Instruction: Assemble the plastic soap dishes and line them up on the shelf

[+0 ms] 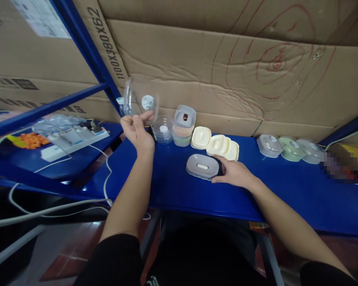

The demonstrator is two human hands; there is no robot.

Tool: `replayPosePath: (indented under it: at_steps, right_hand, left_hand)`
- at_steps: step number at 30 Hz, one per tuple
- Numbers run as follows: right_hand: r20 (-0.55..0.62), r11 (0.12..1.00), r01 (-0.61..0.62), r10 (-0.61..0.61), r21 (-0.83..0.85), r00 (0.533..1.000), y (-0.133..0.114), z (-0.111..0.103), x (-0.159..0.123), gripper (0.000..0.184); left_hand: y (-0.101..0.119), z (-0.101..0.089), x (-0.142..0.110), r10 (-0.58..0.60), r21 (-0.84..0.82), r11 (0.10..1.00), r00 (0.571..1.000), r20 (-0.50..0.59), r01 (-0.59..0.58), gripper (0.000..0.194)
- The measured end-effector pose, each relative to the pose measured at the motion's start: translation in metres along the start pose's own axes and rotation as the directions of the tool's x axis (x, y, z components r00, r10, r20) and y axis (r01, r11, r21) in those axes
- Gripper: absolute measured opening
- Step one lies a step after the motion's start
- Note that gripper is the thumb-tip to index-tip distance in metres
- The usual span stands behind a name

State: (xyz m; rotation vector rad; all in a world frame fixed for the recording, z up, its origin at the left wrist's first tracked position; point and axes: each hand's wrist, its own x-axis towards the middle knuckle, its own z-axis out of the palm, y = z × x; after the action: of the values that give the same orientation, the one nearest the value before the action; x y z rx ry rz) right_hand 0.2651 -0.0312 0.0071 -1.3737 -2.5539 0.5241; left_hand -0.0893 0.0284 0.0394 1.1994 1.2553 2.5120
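Note:
Raised over the back left of the table, my left hand (139, 135) grips a see-through plastic cover (134, 99) with a round sticker on it. My right hand (235, 174) has thumb and fingers around the right end of a shallow grey plastic tray (191, 167), rounded and with a slot in its middle. This tray is on the blue tabletop. Behind it are several cream plastic lids (201, 137), some overlapping. Left of those lids stand stacked grey, peach and green trays (185, 117), beside a stack of clear covers (163, 133).
Grey and green boxes (292, 149) stand in a row at the back right of the blue table (173, 186). Cardboard (191, 55) backs the table. To the left are a blue metal post (86, 43), a white power strip (77, 143), loose white cables and orange pieces (32, 140).

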Motion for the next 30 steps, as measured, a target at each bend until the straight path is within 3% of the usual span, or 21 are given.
replayPosePath:
  at_steps: [2,3,4,5,6,9,10,11,12,14,17,18,20,22,24,27,30]
  right_hand:
    - [-0.083,0.996,-0.019,0.026,0.086,0.996,0.000,-0.003,0.000,0.101]
    - [-0.142,0.990,-0.002,0.022,0.143,0.990,0.000,-0.003,0.000,0.102]
    - [-0.209,0.980,0.032,0.009,0.194,0.978,0.000,-0.003,0.000,0.104]
    - [-0.274,0.971,0.073,-0.007,0.228,0.962,0.000,-0.003,0.000,0.109]
    - [-0.333,0.964,0.110,-0.025,0.241,0.943,0.000,-0.002,0.000,0.113]
    - [-0.439,0.965,0.196,-0.100,0.177,0.893,0.002,0.003,0.001,0.117]
    - [-0.448,0.964,0.221,-0.133,0.149,0.884,0.003,0.005,0.002,0.114]
    - [-0.453,0.960,0.248,-0.166,0.127,0.876,0.005,0.007,0.003,0.108]
    - [-0.456,0.955,0.275,-0.196,0.114,0.868,0.007,0.009,0.004,0.102]
    - [-0.465,0.941,0.319,-0.235,0.112,0.854,0.009,0.012,0.005,0.092]
    - [-0.475,0.928,0.351,-0.254,0.127,0.842,0.008,0.015,0.007,0.090]
    - [-0.481,0.929,0.349,-0.251,0.126,0.840,0.007,0.016,0.008,0.088]
    - [-0.498,0.935,0.333,-0.234,0.119,0.835,0.004,0.018,0.008,0.084]
    - [-0.514,0.943,0.314,-0.215,0.113,0.830,0.003,0.018,0.008,0.081]
    - [-0.503,0.948,0.298,-0.204,0.114,0.840,0.003,0.017,0.007,0.081]
    - [-0.420,0.954,0.272,-0.197,0.126,0.886,0.006,0.013,0.007,0.081]
    - [-0.306,0.963,0.240,-0.193,0.122,0.932,0.007,0.011,0.007,0.083]
  left_hand:
    - [0.011,0.005,-0.006,-0.137,-0.089,0.985,0.980,0.148,0.151,0.038]
    - [0.015,0.006,-0.011,-0.212,-0.114,0.962,0.943,0.258,0.248,0.039]
    - [0.019,0.008,-0.016,-0.286,-0.115,0.929,0.877,0.386,0.353,0.040]
    - [0.021,0.009,-0.022,-0.350,-0.089,0.885,0.779,0.519,0.457,0.040]
    - [0.023,0.010,-0.028,-0.400,-0.037,0.835,0.652,0.644,0.549,0.040]
    - [0.027,0.014,-0.052,-0.450,0.193,0.707,0.223,0.865,0.680,0.041]
    - [0.028,0.016,-0.059,-0.449,0.258,0.685,0.116,0.886,0.681,0.041]
    - [0.029,0.017,-0.065,-0.452,0.305,0.671,0.047,0.891,0.675,0.040]
    - [0.029,0.019,-0.070,-0.462,0.334,0.661,0.014,0.887,0.672,0.038]
    - [0.030,0.020,-0.074,-0.495,0.379,0.647,-0.014,0.869,0.662,0.034]
    - [0.028,0.020,-0.073,-0.539,0.431,0.665,-0.007,0.842,0.610,0.034]
    - [0.028,0.020,-0.071,-0.544,0.442,0.697,0.016,0.839,0.565,0.036]
    - [0.027,0.020,-0.070,-0.522,0.446,0.807,0.113,0.846,0.386,0.037]
    - [0.026,0.021,-0.072,-0.440,0.426,0.898,0.227,0.869,0.110,0.041]
    - [0.028,0.021,-0.074,-0.365,0.411,0.901,0.272,0.890,-0.138,0.048]
    - [0.032,0.021,-0.076,-0.381,0.448,0.820,0.244,0.892,-0.357,0.051]
    - [0.037,0.019,-0.076,-0.466,0.485,0.703,0.178,0.867,-0.520,0.051]
